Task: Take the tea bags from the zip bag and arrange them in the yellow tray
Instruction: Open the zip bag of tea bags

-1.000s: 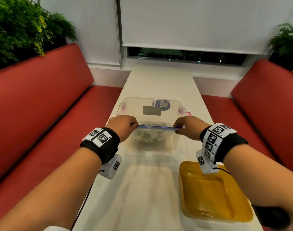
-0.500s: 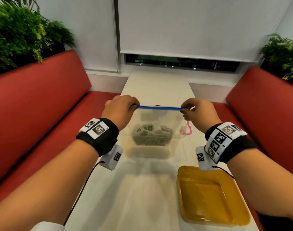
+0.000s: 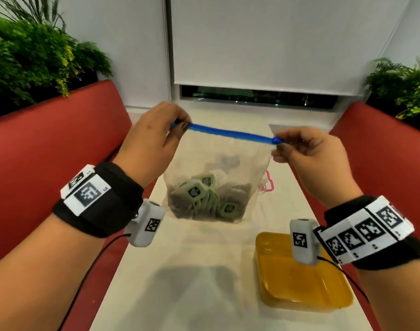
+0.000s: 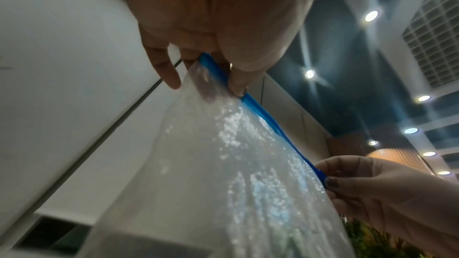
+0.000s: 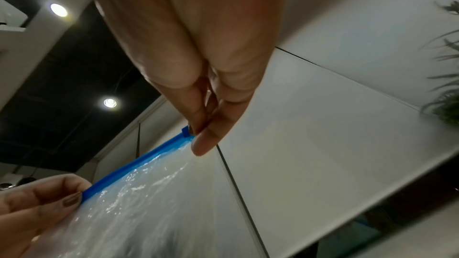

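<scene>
A clear zip bag (image 3: 228,161) with a blue zip strip (image 3: 230,133) hangs upright over the white table. My left hand (image 3: 154,137) pinches the strip's left end and my right hand (image 3: 304,151) pinches its right end at the slider. Several green-tagged tea bags (image 3: 204,199) lie heaped in the bag's bottom. The yellow tray (image 3: 297,283) sits on the table at the near right, below my right wrist, with nothing in it. In the left wrist view the zip bag (image 4: 223,164) stretches between both hands; the right wrist view shows the strip (image 5: 139,160) pinched at both ends.
The narrow white table (image 3: 199,295) runs away from me between two red benches (image 3: 49,151). A pink clip-like object (image 3: 268,185) lies on the table behind the bag. Green plants (image 3: 32,58) stand behind both bench backs.
Both hands have lifted the bag from lying flat on the table to hanging upright, raising the blue strip higher. The tea bags have slid to its bottom.
</scene>
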Tool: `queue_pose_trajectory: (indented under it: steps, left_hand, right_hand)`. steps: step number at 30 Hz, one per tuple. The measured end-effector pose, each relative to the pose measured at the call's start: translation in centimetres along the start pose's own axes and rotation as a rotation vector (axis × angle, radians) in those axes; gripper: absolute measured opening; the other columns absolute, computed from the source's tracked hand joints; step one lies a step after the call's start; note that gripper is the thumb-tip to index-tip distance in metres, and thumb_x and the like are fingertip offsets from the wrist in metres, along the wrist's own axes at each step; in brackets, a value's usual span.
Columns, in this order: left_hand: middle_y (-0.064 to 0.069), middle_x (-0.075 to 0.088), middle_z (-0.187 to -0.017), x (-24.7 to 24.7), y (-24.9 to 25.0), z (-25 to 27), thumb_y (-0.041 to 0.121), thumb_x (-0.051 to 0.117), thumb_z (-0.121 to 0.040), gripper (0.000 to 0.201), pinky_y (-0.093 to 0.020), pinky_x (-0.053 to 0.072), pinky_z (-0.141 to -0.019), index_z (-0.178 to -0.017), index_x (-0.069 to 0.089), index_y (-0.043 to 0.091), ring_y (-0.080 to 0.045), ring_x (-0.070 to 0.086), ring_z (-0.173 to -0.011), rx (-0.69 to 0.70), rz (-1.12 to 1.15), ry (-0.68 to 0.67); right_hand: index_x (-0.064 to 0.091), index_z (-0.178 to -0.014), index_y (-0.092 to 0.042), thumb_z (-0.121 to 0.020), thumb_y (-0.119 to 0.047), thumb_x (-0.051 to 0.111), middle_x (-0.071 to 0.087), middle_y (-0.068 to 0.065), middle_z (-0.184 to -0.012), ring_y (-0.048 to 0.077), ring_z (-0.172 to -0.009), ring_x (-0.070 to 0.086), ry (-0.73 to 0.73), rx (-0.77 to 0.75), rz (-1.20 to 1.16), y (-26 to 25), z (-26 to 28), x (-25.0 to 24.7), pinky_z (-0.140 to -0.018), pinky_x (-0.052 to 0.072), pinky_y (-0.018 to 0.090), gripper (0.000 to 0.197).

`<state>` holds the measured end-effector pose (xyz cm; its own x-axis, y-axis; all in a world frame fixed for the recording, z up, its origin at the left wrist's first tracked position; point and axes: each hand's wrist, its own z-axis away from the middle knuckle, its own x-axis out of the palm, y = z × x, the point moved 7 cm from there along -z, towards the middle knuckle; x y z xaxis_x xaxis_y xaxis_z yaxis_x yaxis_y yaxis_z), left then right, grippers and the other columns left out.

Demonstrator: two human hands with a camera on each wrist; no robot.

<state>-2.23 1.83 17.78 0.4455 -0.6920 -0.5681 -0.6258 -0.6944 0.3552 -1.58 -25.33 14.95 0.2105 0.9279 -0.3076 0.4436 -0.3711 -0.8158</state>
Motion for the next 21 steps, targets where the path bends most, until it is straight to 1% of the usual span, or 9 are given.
queue_pose_trajectory:
  steps: [3,7,9,11,13,15,16,19,21]
  left_hand:
    - [0.009,0.052,-0.091,1.7,-2.0,4.6,0.017,0.050,-0.094,0.011,-0.032,0.042,-0.076,-0.097,0.060,0.016,-0.010,0.048,-0.085,-0.092,0.014,-0.108]
    - [0.018,0.053,-0.089,4.3,-4.9,11.2,0.024,0.051,-0.096,0.009,-0.043,0.048,-0.079,-0.095,0.060,0.028,-0.013,0.054,-0.087,-0.206,-0.005,-0.281]
    - [0.022,0.054,-0.088,5.2,-5.8,13.8,0.030,0.050,-0.095,0.011,-0.047,0.047,-0.081,-0.094,0.060,0.034,-0.015,0.054,-0.090,-0.260,-0.068,-0.372]
    - [0.023,0.053,-0.089,5.3,-6.0,15.0,0.030,0.053,-0.095,0.010,-0.045,0.046,-0.082,-0.096,0.060,0.036,-0.017,0.052,-0.094,-0.291,-0.133,-0.401]
    - [0.021,0.056,-0.098,4.8,-4.9,15.0,0.035,0.054,-0.094,0.013,-0.043,0.044,-0.085,-0.104,0.060,0.035,-0.018,0.051,-0.101,-0.252,-0.184,-0.359]
    - [0.017,0.060,-0.108,4.7,-2.4,14.2,0.043,0.050,-0.092,0.025,-0.041,0.042,-0.089,-0.113,0.060,0.035,-0.016,0.049,-0.108,-0.173,-0.195,-0.334]
    - [0.016,0.062,-0.110,5.1,-0.9,13.8,0.045,0.047,-0.092,0.028,-0.040,0.041,-0.090,-0.113,0.062,0.034,-0.015,0.051,-0.109,-0.129,-0.171,-0.338]
    - [0.012,0.068,-0.104,7.8,3.6,13.1,0.048,0.043,-0.092,0.035,-0.041,0.042,-0.091,-0.107,0.069,0.029,-0.017,0.057,-0.107,-0.013,-0.090,-0.417]
    - [0.009,0.068,-0.104,9.9,5.5,13.3,0.050,0.044,-0.092,0.036,-0.042,0.038,-0.096,-0.109,0.068,0.029,-0.019,0.055,-0.111,0.005,-0.124,-0.491]
  right_hand:
    - [0.067,-0.096,-0.017,-0.089,0.009,0.054,0.071,0.006,-0.083,0.018,-0.073,0.072,-0.080,0.112,-0.045,3.3,3.8,2.0,-0.072,0.059,0.026,0.030]
    - [0.066,-0.091,-0.015,-0.088,0.012,0.055,0.070,0.013,-0.084,0.020,-0.070,0.071,-0.167,0.295,-0.093,7.3,9.1,4.4,-0.068,0.060,0.029,0.029]
    - [0.065,-0.091,-0.013,-0.087,0.010,0.057,0.068,0.015,-0.084,0.020,-0.068,0.071,-0.191,0.357,-0.103,8.5,11.4,5.1,-0.067,0.060,0.031,0.025]
    - [0.065,-0.094,-0.010,-0.086,0.009,0.060,0.068,0.015,-0.084,0.022,-0.070,0.071,-0.181,0.395,-0.122,9.1,12.9,5.4,-0.068,0.060,0.031,0.022]
    - [0.065,-0.096,-0.010,-0.086,0.009,0.061,0.068,0.013,-0.084,0.025,-0.073,0.070,-0.156,0.399,-0.143,9.0,13.6,5.4,-0.069,0.060,0.031,0.022]
    - [0.065,-0.096,-0.013,-0.086,0.008,0.060,0.068,0.012,-0.086,0.026,-0.076,0.070,-0.153,0.379,-0.141,8.6,13.8,5.5,-0.070,0.059,0.031,0.024]
    - [0.065,-0.095,-0.016,-0.086,0.008,0.060,0.068,0.010,-0.086,0.026,-0.077,0.070,-0.162,0.365,-0.129,8.3,13.8,5.6,-0.070,0.059,0.030,0.026]
    - [0.066,-0.096,-0.021,-0.087,0.006,0.059,0.068,0.005,-0.086,0.021,-0.077,0.069,-0.198,0.298,-0.059,7.1,13.8,6.3,-0.072,0.058,0.030,0.029]
    - [0.066,-0.098,-0.019,-0.087,0.005,0.059,0.068,0.004,-0.085,0.016,-0.075,0.067,-0.211,0.249,-0.022,6.4,13.9,6.6,-0.071,0.056,0.029,0.028]
